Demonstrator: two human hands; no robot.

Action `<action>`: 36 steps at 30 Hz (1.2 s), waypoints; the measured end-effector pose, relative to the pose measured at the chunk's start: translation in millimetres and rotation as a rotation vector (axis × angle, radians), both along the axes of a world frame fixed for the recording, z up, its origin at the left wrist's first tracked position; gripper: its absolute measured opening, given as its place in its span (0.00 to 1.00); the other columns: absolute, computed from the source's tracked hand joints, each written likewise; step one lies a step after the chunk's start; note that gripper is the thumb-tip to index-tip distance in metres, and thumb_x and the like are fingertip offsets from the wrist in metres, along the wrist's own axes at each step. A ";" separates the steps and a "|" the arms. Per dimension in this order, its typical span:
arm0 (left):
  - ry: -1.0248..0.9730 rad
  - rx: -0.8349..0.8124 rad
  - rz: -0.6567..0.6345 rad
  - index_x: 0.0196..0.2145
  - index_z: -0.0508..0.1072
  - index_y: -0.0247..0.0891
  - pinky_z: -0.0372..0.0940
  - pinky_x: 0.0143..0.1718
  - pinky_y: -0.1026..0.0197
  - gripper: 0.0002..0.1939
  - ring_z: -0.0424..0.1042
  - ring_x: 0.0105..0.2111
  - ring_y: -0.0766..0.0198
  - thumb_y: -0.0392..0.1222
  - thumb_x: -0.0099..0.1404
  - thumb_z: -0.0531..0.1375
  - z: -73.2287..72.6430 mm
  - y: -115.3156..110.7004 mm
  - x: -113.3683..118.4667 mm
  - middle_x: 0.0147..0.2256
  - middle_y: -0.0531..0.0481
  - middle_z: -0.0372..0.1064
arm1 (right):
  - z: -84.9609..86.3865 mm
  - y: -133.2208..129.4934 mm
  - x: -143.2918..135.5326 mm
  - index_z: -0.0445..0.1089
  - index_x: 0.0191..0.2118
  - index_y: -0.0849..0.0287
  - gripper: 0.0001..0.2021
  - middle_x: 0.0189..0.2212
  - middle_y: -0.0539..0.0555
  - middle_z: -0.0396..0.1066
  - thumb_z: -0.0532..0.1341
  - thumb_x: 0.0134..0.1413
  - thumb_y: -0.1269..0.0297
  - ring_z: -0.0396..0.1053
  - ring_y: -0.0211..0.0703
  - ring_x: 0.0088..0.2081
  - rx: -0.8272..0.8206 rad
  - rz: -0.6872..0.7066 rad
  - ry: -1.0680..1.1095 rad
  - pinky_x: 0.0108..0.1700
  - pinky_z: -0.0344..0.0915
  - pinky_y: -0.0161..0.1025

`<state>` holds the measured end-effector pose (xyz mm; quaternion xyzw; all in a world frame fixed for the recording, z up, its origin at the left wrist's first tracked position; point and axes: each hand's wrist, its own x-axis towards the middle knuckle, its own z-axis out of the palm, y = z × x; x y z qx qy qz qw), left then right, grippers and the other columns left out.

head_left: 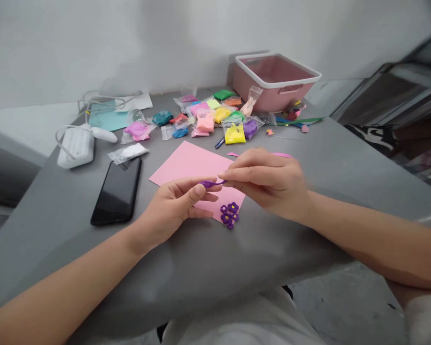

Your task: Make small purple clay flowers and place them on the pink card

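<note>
Between my two hands stretches a thin strand of purple modelling clay [210, 183]. My left hand [179, 201] pinches its thicker end between thumb and forefinger, with the other fingers loosely extended. The fingertips of my right hand [269, 179] close on the narrow end. Both hands hover over a pink sheet of paper [187, 163] on the grey table. At the sheet's near corner sit several small purple clay flowers [230, 214], some with yellow centres. A pink strip [283, 155] lies partly hidden behind my right hand.
Several bags of coloured clay [204, 123] spread across the back, before a pink basket [273, 84] with a white rim. To the left lie a black phone [118, 191] and a white power strip [77, 146] with cables. A pen [220, 142] rests beyond the paper.
</note>
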<state>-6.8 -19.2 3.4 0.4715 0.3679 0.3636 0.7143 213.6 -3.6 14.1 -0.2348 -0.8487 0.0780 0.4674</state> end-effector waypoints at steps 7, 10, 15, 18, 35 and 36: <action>-0.016 -0.010 -0.080 0.43 0.81 0.44 0.75 0.44 0.58 0.15 0.79 0.41 0.59 0.47 0.58 0.69 -0.4 -3.5 0.2 0.44 0.46 0.79 | -12.7 2.5 -5.6 0.73 0.45 0.55 0.09 0.36 0.53 0.71 0.65 0.58 0.66 0.71 0.38 0.36 0.016 0.046 -0.034 0.39 0.72 0.37; 0.015 -0.015 -0.109 0.42 0.82 0.42 0.75 0.43 0.57 0.16 0.79 0.37 0.60 0.48 0.57 0.70 -1.6 -4.1 0.4 0.41 0.46 0.80 | -13.2 1.8 -7.4 0.72 0.45 0.56 0.09 0.37 0.54 0.70 0.64 0.59 0.64 0.70 0.40 0.38 0.069 0.083 -0.036 0.41 0.72 0.40; -0.036 0.020 -0.084 0.43 0.80 0.45 0.75 0.42 0.62 0.14 0.77 0.39 0.64 0.52 0.63 0.65 -2.0 -4.4 2.4 0.43 0.49 0.77 | -4.2 -4.1 -6.9 0.72 0.43 0.55 0.06 0.36 0.55 0.71 0.62 0.60 0.69 0.71 0.42 0.39 0.073 0.020 -0.011 0.42 0.72 0.41; -0.009 0.065 0.096 0.38 0.79 0.43 0.75 0.36 0.65 0.13 0.75 0.35 0.66 0.53 0.60 0.66 1.3 -4.5 5.3 0.37 0.51 0.74 | 0.8 -5.7 -5.6 0.73 0.42 0.52 0.07 0.36 0.54 0.73 0.62 0.60 0.70 0.73 0.42 0.39 0.082 -0.115 0.017 0.42 0.73 0.41; 0.017 0.054 0.169 0.35 0.83 0.44 0.74 0.39 0.65 0.06 0.78 0.34 0.66 0.44 0.59 0.69 2.6 -7.7 7.3 0.36 0.51 0.81 | -14.7 -3.6 -14.6 0.70 0.46 0.57 0.12 0.42 0.58 0.74 0.65 0.57 0.62 0.73 0.46 0.45 0.107 -0.117 0.021 0.49 0.71 0.45; 0.026 0.053 0.173 0.35 0.83 0.43 0.74 0.39 0.64 0.06 0.78 0.33 0.66 0.44 0.59 0.69 2.6 -7.7 7.3 0.35 0.51 0.81 | -14.8 -3.6 -14.0 0.70 0.47 0.58 0.13 0.43 0.58 0.75 0.65 0.57 0.62 0.73 0.46 0.46 0.062 -0.098 0.026 0.50 0.71 0.46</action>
